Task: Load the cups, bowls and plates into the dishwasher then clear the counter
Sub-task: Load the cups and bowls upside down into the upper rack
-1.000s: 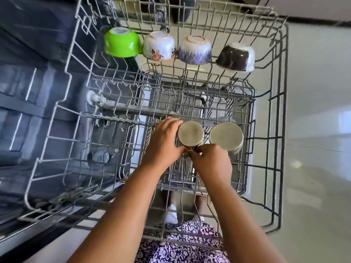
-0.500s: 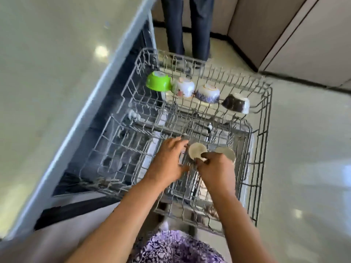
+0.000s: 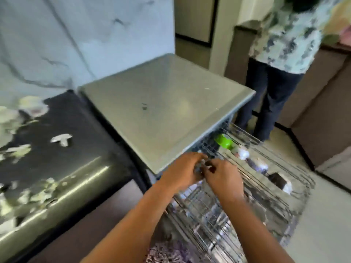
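Observation:
The frame is motion-blurred. The pulled-out wire dishwasher rack is at lower right. Along its far side sit a green bowl, a white bowl, a bluish bowl and a dark bowl, all upside down. My left hand and my right hand are close together over the rack's near-left part, beside the corner of the grey dishwasher top. Their fingers are curled toward each other. Blur hides whether they hold anything, and the steel cups cannot be made out.
A black counter lies to the left with blurred pale dishes on it, under a marbled wall. Another person stands past the rack's far end. Brown cabinets line the right side, and pale floor surrounds the rack.
The view has swung up and left, from the rack to the dishwasher top and counter. Both hands were on a steel cup in the rack; now they sit higher and the cups are lost in blur.

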